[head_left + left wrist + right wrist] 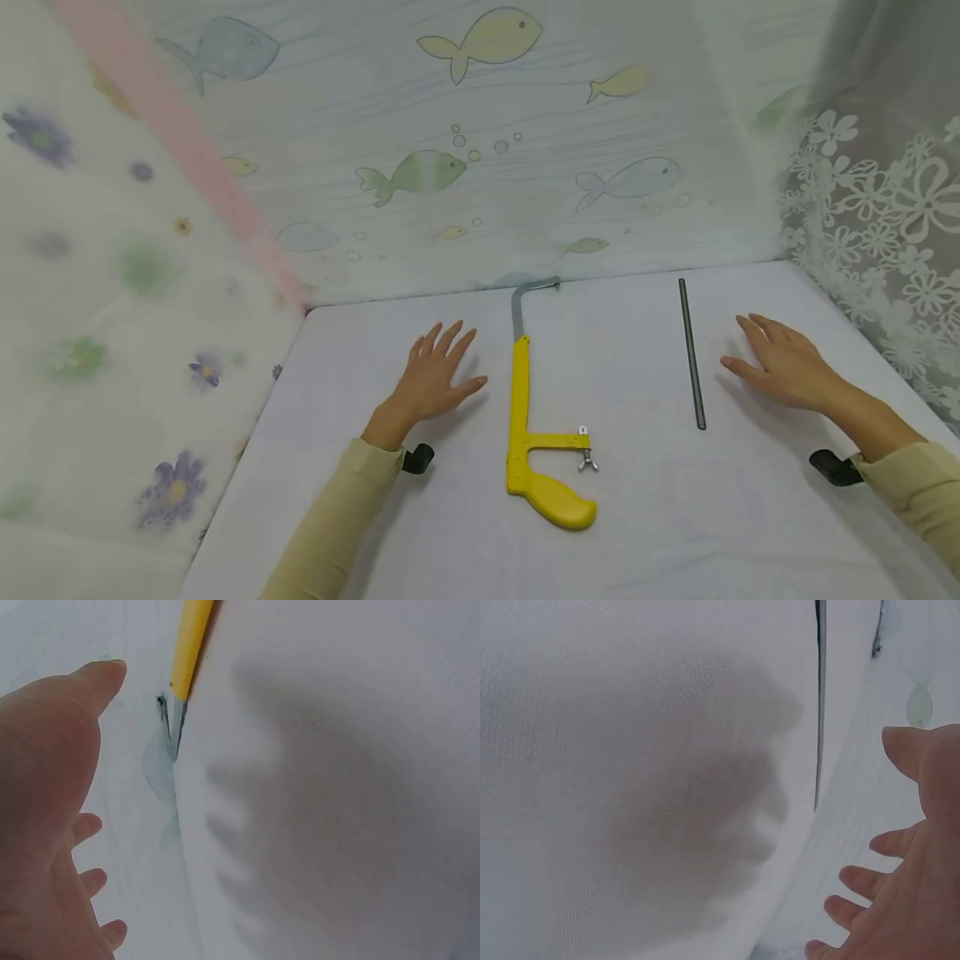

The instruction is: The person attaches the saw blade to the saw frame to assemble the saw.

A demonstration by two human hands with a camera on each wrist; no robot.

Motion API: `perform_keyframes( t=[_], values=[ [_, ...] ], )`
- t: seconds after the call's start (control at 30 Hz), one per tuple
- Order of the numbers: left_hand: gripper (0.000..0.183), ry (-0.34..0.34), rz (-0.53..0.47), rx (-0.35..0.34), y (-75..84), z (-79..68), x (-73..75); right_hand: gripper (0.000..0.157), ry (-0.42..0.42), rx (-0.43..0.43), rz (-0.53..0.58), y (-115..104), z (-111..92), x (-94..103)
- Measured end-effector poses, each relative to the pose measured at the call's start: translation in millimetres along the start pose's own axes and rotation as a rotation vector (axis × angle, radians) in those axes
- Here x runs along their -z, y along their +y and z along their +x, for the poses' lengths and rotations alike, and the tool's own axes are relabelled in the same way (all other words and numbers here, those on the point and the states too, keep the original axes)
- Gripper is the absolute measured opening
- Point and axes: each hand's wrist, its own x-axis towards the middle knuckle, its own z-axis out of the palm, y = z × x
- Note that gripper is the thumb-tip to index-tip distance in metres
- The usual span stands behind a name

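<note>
A hacksaw frame with a yellow handle (561,501) lies on the white tabletop, its grey metal arm pointing to the back; no blade is seen across it. A wing nut (588,461) sits on its short yellow arm. To its right lies a thin dark grey strip (692,354), perhaps a saw blade or rod. My left hand (431,379) hovers left of the frame, fingers spread, holding nothing. Right of the strip, my right hand (787,362) is also raised with fingers extended and touches nothing. Both wrist views show the hands' shadows on the cloth.
A white cloth covers the table (637,533). Behind it hangs a fish-patterned curtain (525,167), with a flowered sheet (112,333) at the left and lace (885,200) at the right. Dark wrist-worn pieces (418,458) show under both sleeves.
</note>
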Motion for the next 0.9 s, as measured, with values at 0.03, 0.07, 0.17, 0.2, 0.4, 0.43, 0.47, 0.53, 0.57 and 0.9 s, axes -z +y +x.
perform_keyframes(
  t=[0.03,0.07,0.17,0.2,0.4,0.43,0.47,0.53,0.57,0.9],
  values=[
    [0.081,-0.005,-0.011,0.000,1.4,-0.3,-0.1,0.083,-0.008,-0.007,0.005,-0.4,0.2,-0.1],
    [0.081,-0.009,-0.024,-0.001,2.9,-0.4,0.1,0.084,-0.019,-0.015,0.012,-0.9,0.3,0.2],
    [0.081,-0.018,-0.068,-0.002,7.5,-0.4,1.1,0.085,-0.042,-0.027,0.046,-3.0,0.6,2.0],
    [0.081,-0.021,-0.080,-0.002,8.8,-0.4,1.6,0.085,-0.051,-0.029,0.060,-3.8,0.8,2.7],
    [0.079,-0.027,-0.127,-0.005,13.9,0.3,4.2,0.084,-0.087,-0.023,0.141,-8.6,3.6,5.7],
    [0.078,-0.024,-0.131,-0.008,14.2,1.0,4.5,0.084,-0.088,-0.022,0.147,-9.2,4.4,6.3],
    [0.078,-0.021,-0.138,-0.009,14.5,1.6,4.5,0.084,-0.087,-0.022,0.151,-9.6,5.0,6.8],
    [0.078,-0.015,-0.157,-0.014,15.1,2.1,3.9,0.084,-0.088,-0.024,0.170,-10.8,6.0,7.3],
    [0.078,-0.014,-0.164,-0.015,15.2,2.2,2.9,0.083,-0.090,-0.025,0.182,-11.3,6.2,7.2],
    [0.077,-0.003,-0.212,-0.052,21.2,3.6,-4.5,0.080,-0.086,-0.039,0.252,-18.6,8.0,1.3]
  ],
)
